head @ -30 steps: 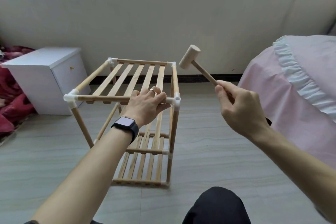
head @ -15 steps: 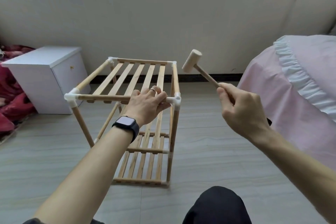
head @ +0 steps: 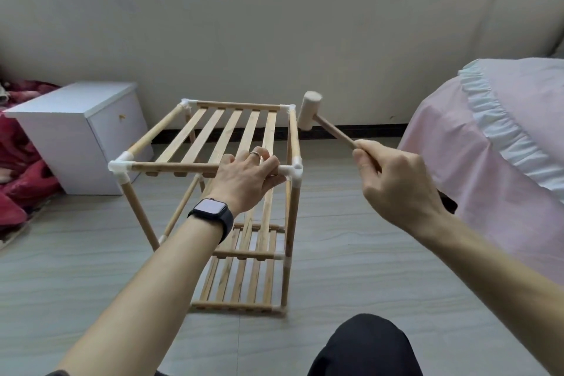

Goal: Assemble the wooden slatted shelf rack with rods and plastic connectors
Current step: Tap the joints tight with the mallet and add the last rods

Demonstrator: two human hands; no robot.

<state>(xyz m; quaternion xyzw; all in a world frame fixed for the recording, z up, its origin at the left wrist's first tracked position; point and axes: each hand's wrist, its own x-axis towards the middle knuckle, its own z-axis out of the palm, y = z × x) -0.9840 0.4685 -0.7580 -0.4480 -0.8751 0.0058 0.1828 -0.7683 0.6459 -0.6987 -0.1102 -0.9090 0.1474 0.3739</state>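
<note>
Wooden rack (head: 213,131): my left hand (head: 247,180) curls round its front rod (head: 174,167) to steady it, my right hand (head: 396,186) grips the mallet (head: 309,111) to tap the far connector (head: 290,107).

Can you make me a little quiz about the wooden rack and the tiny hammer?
1. True or false: the right hand holds the small pale wooden mallet by its handle.
2. What does the left hand grip? A) the near top rod of the two-tier wooden slatted rack B) the white cabinet C) the pink bed cover
3. Fill in: the black smartwatch sits on the ___ wrist.
Key: 1 true; 2 A; 3 left.
</note>
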